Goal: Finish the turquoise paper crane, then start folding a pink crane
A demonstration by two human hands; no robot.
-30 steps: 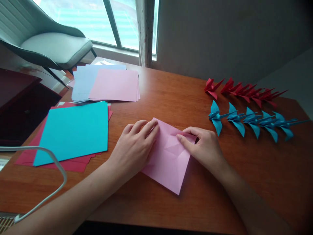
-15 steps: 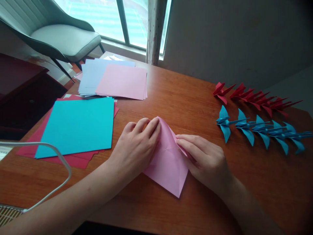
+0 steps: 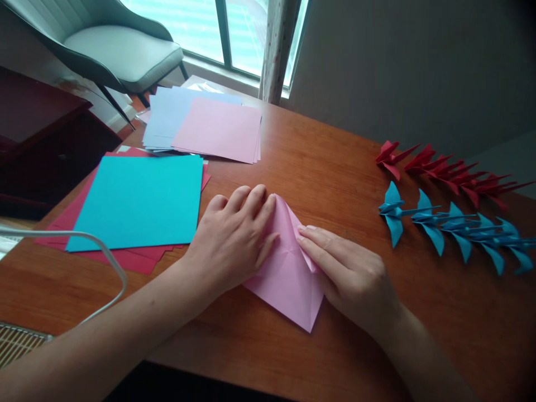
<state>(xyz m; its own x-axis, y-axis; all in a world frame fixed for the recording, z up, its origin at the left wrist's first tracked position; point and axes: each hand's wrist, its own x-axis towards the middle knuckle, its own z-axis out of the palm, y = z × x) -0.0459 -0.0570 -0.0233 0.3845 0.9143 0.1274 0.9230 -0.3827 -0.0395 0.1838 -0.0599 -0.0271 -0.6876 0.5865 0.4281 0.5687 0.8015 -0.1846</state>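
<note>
A pink sheet of origami paper (image 3: 295, 290) lies partly folded on the table between my hands, with crease lines across it and a corner toward me. My left hand (image 3: 234, 234) rests on its left side, fingers spread and thumb apart, pressing down near the top point. On the right edge, my right hand (image 3: 352, 273) is closed with its fingertips together, holding the folded-over flap. Part of the paper's left side is hidden under my left hand. The lower part of the right flap is covered by my right fingers.
Turquoise sheets (image 3: 138, 204) lie on red sheets (image 3: 134, 262) at left; pink sheets (image 3: 220, 131) and pale blue sheets (image 3: 167, 117) are behind. Rows of red paper cranes (image 3: 456, 173) and blue paper cranes (image 3: 460, 226) stand at right. A white cable (image 3: 111, 259) curves at left.
My left thumb has come out from the fingers and the left hand has spread flatter over the paper. My right fingers have pushed the flap slightly inward. The view has shifted slightly.
</note>
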